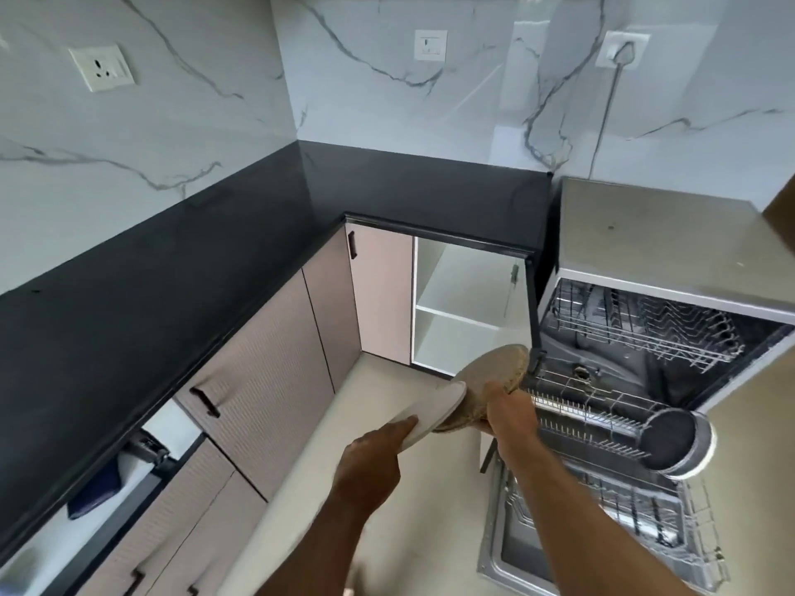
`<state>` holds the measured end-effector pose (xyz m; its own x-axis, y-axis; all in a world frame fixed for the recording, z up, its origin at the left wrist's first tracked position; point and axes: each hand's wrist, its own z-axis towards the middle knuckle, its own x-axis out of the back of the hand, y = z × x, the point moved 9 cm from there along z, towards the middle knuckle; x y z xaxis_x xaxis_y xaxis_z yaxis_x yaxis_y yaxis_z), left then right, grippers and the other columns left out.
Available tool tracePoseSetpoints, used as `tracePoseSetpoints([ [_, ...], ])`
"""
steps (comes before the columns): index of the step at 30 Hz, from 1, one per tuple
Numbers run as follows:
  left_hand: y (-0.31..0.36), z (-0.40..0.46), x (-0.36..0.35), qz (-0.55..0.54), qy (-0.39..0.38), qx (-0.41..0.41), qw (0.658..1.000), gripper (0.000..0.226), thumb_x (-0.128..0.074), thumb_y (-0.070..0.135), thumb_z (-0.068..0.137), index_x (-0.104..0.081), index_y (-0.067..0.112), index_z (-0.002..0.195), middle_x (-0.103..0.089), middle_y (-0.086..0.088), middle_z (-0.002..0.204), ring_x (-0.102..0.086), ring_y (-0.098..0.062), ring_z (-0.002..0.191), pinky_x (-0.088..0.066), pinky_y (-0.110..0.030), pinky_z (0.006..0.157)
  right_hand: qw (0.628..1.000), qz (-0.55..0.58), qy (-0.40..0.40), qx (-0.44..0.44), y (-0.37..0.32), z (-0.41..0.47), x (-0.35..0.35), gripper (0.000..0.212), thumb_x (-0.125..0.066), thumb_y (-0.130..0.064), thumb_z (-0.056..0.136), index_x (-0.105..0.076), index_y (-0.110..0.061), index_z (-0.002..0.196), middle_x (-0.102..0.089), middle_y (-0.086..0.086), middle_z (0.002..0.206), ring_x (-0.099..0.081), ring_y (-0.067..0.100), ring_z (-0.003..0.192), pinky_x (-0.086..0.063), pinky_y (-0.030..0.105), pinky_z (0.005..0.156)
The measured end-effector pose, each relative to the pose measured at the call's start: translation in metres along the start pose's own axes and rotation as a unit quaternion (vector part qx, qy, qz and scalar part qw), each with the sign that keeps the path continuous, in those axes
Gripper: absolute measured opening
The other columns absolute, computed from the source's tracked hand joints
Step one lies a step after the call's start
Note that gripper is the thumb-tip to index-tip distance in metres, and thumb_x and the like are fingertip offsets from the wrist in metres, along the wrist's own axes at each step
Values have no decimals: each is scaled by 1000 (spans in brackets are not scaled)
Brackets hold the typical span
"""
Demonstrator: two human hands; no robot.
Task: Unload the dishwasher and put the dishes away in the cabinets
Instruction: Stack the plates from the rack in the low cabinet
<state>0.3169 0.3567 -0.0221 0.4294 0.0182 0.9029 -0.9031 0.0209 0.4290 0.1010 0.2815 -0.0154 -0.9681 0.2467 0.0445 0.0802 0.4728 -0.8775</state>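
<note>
My left hand grips the near edge of a white plate, tilted over the floor. My right hand holds a beige speckled plate by its rim, just behind the white one and overlapping it. The dishwasher stands open at the right with its lower rack pulled out. A dark round bowl with a grey rim lies on its side in that rack. The upper rack looks bare. An open base cabinet with white shelves stands left of the dishwasher.
A black countertop runs along the left wall and round the corner. Beige cabinet doors with dark handles sit under it. A drawer at the lower left is partly open. The dishwasher door lies flat near the floor.
</note>
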Motion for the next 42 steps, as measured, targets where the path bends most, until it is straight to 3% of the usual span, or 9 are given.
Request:
tracePoseSetpoints([
  [5,-47,51,27,14,1,-34,999,70,-41,12,89,-27,48,148,-42,24,147,-53,-9,125,-43,-28,99,998,64,6,-10,-11,28,-59,44,-52,-15,91,-51,2,132,-65,21,113,-68,36,93,-61,41,65],
  [10,-85,94,46,22,-16,-66,997,75,-41,10,91,-20,49,150,-39,19,151,-48,-12,131,-46,-31,99,992,124,4,5,-32,42,-109,38,-48,-8,95,-52,2,131,-64,24,116,-65,38,99,-59,32,52],
  [17,-117,140,50,29,-22,-129,991,77,-48,4,87,-28,46,149,-49,11,146,-55,-19,125,-51,-36,93,982,187,9,-2,-40,61,-149,40,-51,-8,97,-49,2,135,-62,23,120,-65,35,98,-57,30,49],
  [21,-121,162,42,32,-29,-152,987,80,-53,3,84,-32,46,148,-52,8,144,-57,-19,124,-54,-36,88,974,224,22,-16,-38,74,-154,36,-53,-8,96,-50,-1,132,-64,19,115,-66,32,96,-58,33,52],
  [24,-119,180,30,24,-48,-164,985,81,-60,5,82,-34,45,147,-56,5,141,-61,-22,120,-58,-38,82,968,249,19,-34,-33,91,-153,31,-53,-6,96,-49,-1,127,-64,17,111,-65,32,97,-59,39,63],
  [28,-116,209,9,39,-87,-164,982,81,-57,11,85,-26,49,149,-49,7,147,-54,-19,127,-57,-38,83,963,265,13,-44,-33,122,-150,24,-53,-5,97,-49,-4,120,-64,14,108,-65,32,97,-59,41,64],
  [35,-105,307,-21,52,-132,-183,973,85,-65,9,81,-28,46,148,-54,4,141,-60,-20,119,-61,-41,71,949,308,25,-59,-47,223,-149,29,-54,-7,96,-51,-4,124,-65,15,113,-65,33,101,-60,42,66],
  [42,-85,432,-85,89,-157,-222,958,89,-62,10,79,-23,43,151,-51,1,141,-53,-22,124,-61,-38,66,937,333,36,-102,-52,348,-139,37,-57,-10,94,-46,-5,130,-62,15,121,-63,35,107,-60,43,70],
])
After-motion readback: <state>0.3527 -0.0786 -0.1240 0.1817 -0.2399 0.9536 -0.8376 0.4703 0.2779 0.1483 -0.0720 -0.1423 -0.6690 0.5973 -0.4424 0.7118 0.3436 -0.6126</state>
